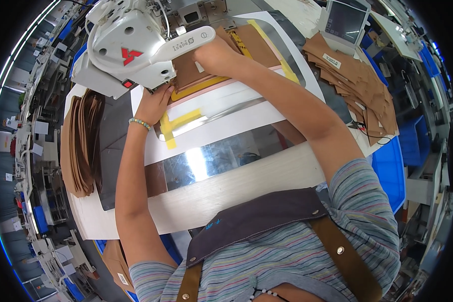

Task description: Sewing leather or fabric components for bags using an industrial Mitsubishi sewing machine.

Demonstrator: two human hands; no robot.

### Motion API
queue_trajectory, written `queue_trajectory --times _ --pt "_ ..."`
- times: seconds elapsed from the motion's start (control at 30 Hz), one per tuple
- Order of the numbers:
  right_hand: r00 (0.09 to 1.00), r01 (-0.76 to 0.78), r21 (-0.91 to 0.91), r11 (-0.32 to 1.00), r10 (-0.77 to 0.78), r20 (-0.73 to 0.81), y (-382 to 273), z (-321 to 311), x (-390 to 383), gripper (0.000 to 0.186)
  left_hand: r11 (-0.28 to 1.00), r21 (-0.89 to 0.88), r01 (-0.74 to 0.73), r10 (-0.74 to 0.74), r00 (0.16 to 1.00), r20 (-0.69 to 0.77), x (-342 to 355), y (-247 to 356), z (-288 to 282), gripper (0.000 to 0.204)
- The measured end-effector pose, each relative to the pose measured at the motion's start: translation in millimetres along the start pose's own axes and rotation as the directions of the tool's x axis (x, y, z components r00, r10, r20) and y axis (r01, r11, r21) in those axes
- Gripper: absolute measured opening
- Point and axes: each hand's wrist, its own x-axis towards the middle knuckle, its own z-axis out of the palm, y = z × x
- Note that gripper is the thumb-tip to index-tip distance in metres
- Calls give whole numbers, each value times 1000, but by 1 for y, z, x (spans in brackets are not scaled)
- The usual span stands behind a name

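Note:
A white industrial sewing machine stands over a work template with yellow tape strips and a pink-edged frame. A flat brown panel lies in the template. My left hand rests at the template's left corner, fingers stretched out close to the machine head, the tips partly hidden. Reaching across the panel, my right hand has its fingers bent and pressed together beside a small white label. The machine's white arm covers part of these fingers, so what they hold, if anything, is hidden.
A stack of brown panels stands at the left edge of the table. More labelled brown pieces lie fanned out at the right, below a screen. Blue bins sit right of the white table. A black cable hangs near the pieces.

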Motion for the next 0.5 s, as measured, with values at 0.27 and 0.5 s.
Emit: queue_trajectory --times 0.27,0.5 --pt "996 78 466 881 -46 -79 -9 5 -34 20 992 -109 -64 73 994 86 14 0 -5 42" --pt "991 93 572 815 -134 29 -25 -3 -27 32 910 -359 208 -215 976 23 9 -62 14 38"
